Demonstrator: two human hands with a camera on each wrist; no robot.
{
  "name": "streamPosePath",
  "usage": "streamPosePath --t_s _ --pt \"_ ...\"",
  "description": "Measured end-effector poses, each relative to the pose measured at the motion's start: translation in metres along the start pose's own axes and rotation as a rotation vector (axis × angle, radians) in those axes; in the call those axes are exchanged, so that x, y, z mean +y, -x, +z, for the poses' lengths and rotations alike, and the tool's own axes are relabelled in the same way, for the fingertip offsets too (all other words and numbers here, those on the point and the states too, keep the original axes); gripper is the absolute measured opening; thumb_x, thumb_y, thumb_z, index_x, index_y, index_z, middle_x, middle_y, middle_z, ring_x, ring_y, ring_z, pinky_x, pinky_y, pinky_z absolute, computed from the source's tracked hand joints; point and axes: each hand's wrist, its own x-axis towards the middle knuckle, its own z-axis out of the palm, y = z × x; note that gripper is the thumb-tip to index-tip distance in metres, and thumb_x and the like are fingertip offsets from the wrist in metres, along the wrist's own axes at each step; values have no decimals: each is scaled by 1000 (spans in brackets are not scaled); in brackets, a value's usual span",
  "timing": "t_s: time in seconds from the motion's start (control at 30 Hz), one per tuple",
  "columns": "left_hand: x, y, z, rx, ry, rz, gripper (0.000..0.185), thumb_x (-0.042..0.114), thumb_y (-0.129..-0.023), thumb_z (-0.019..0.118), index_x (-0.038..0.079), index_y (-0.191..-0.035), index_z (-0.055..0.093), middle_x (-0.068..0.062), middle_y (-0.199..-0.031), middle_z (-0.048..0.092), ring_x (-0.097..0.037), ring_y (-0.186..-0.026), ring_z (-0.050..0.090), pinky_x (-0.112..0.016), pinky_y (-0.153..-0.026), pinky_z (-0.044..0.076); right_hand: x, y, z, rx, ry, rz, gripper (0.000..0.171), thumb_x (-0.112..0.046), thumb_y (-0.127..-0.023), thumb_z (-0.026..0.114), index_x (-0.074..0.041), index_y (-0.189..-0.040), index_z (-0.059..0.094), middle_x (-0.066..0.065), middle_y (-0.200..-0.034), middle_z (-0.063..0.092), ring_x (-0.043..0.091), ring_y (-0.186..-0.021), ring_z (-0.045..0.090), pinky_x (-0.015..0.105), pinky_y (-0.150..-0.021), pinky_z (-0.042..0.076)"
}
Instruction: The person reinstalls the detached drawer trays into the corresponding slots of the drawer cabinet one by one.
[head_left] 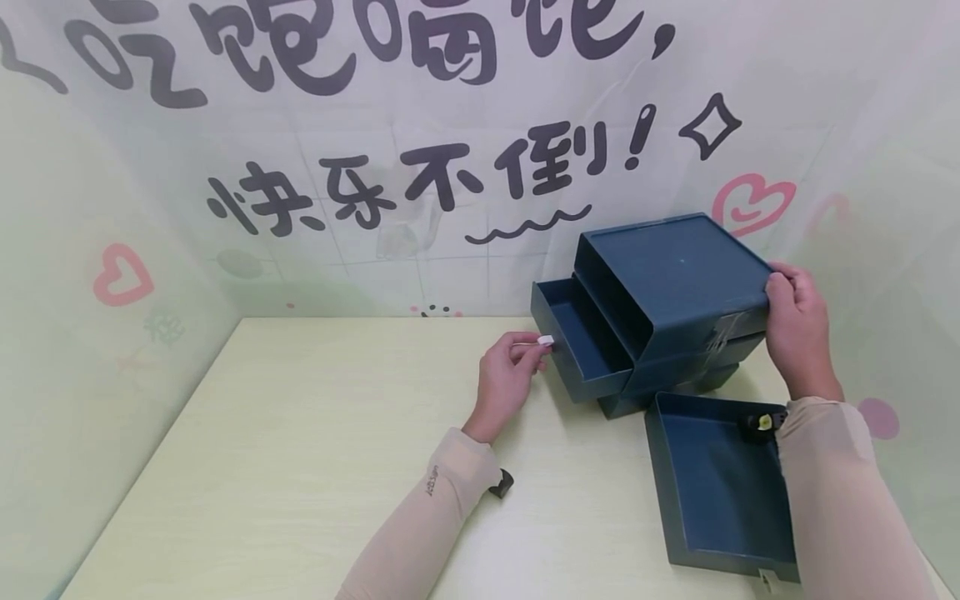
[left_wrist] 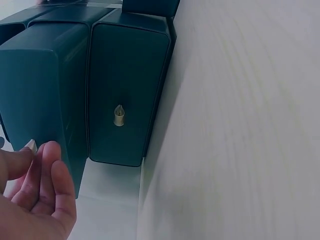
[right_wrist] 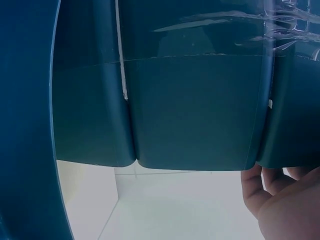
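A dark blue drawer cabinet (head_left: 682, 267) stands at the back right, its top slot without a drawer. From the slot below, an open drawer (head_left: 576, 379) sticks out to the left. My left hand (head_left: 504, 379) pinches the small white knob (head_left: 545, 340) on that drawer's front between thumb and fingers. The bottom drawer (left_wrist: 127, 75) sits pushed in, its own pale knob (left_wrist: 119, 116) showing in the left wrist view. At the cabinet's right end, my right hand (head_left: 801, 333) grips the upper edge; in the right wrist view its fingers (right_wrist: 252, 187) reach behind the edge.
A loose blue drawer (head_left: 667, 500) lies on the table in front of the cabinet, partly under the right sleeve (head_left: 847, 492). Clear tape (head_left: 726, 329) crosses the cabinet's end. Pale table (head_left: 300, 450) extends left; a printed cloth wall (head_left: 450, 275) stands behind.
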Motion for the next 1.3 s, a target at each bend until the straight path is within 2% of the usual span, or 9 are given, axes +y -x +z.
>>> streamPosePath --t_s 0.2,0.43,0.77,1.03,1.3 --pt "-1 -1 -1 -26 29 -14 21 19 -102 64 7 -119 63 -11 -111 79 -36 -94 75 -40 -83 61 1 1 1 12 9 10 55 -46 -107 26 -25 -156 40 8 -156 40 13 -131 41 37 -115 32" --pt "-3 -2 -2 -30 49 -22 21 18 -102 63 5 -118 62 -12 -111 79 -43 -96 73 -26 -81 61 2 1 2 23 22 13 55 -46 -107 26 -24 -156 40 9 -157 39 15 -133 40 39 -117 32" --pt "-3 -7 -4 -36 72 -24 19 17 -103 62 4 -117 63 -13 -110 79 -44 -95 73 -23 -78 60 -1 2 3 10 14 20 55 -47 -107 25 -26 -157 38 9 -160 37 15 -134 39 41 -118 30" --pt "-1 -11 -5 -46 79 -22 19 17 -103 61 4 -117 62 -13 -110 79 -43 -94 73 -33 -83 62 -3 2 5 18 18 19 56 -48 -107 25 -25 -157 38 8 -161 37 16 -135 38 41 -118 30" --pt "-1 -13 -1 -60 79 -19 19 18 -103 62 4 -116 63 -12 -110 79 -43 -93 73 -30 -80 61 -5 3 7 24 15 30 55 -48 -107 26 -26 -157 38 8 -160 37 15 -135 37 40 -118 30"
